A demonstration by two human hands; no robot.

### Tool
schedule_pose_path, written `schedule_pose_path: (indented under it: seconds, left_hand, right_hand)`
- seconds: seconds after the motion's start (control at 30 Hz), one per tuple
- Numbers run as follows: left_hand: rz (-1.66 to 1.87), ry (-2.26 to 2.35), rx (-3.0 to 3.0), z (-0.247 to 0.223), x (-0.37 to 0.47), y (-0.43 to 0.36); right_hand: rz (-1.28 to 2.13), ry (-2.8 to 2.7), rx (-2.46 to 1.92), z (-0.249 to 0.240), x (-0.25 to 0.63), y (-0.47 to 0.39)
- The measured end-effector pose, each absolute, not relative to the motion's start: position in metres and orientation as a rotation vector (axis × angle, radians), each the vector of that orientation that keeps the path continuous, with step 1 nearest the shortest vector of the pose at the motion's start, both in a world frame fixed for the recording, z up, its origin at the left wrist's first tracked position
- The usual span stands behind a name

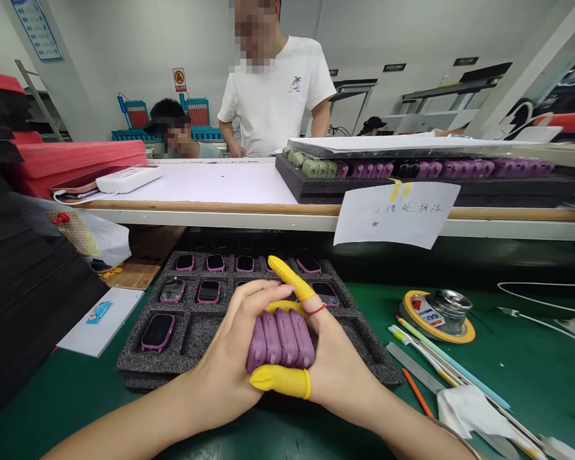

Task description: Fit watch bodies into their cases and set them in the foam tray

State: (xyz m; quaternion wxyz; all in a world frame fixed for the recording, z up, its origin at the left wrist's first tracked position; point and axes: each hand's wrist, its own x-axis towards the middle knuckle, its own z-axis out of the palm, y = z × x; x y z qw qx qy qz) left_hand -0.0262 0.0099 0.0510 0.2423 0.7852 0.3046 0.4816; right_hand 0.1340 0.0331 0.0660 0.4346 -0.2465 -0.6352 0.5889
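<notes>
A row of several purple watch cases (280,338) is held on edge, side by side, between my two hands above the foam tray. My left hand (227,358) is closed against the left side of the row, its fingers reaching over behind it. On the right, my right hand (338,354) grips the same cases, with yellow finger cots on its thumb and fingers; the index finger points up. Below, the dark foam tray (138,369) has purple-framed smartwatches in its pockets, such as the watch (158,331) at near left. My hands hide some pockets.
Yellow-rimmed tape reel (438,316), a toothbrush (402,335), a steel ruler (414,367) and white cloth (464,409) lie at right. A shelf (220,217) runs across, bearing a foam tray of green and purple cases (371,170). Black foam stacks (23,287) stand left. A person (278,102) stands opposite.
</notes>
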Motion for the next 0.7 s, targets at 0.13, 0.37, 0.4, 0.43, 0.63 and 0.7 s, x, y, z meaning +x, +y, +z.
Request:
schedule_pose_path:
  seconds: [0.13, 0.37, 0.4, 0.43, 0.63, 0.7]
  left_hand:
    - [1.147, 1.004, 1.892, 0.055, -0.025, 0.005]
    - [0.997, 0.839, 0.978, 0.068, -0.017, 0.005]
    - [0.996, 0.841, 0.925, 0.068, -0.016, 0.005]
    - [0.996, 0.828, 0.876, 0.068, -0.016, 0.006]
    - [0.988, 0.648, 0.635, 0.064, -0.022, 0.012]
    - [1.008, 0.609, 0.576, 0.062, -0.023, 0.012]
  right_hand:
    - [1.247, -1.67, -0.588, 0.067, 0.139, 0.036]
    - [0.678, -2.049, -0.518, 0.054, 0.141, 0.042]
    - [0.648, -2.08, -0.522, 0.054, 0.142, 0.042]
    - [0.656, -2.097, -0.536, 0.056, 0.144, 0.042]
    - [0.576, -2.106, -0.585, 0.08, 0.166, 0.045]
    - [0.479, -2.071, -0.536, 0.082, 0.168, 0.047]
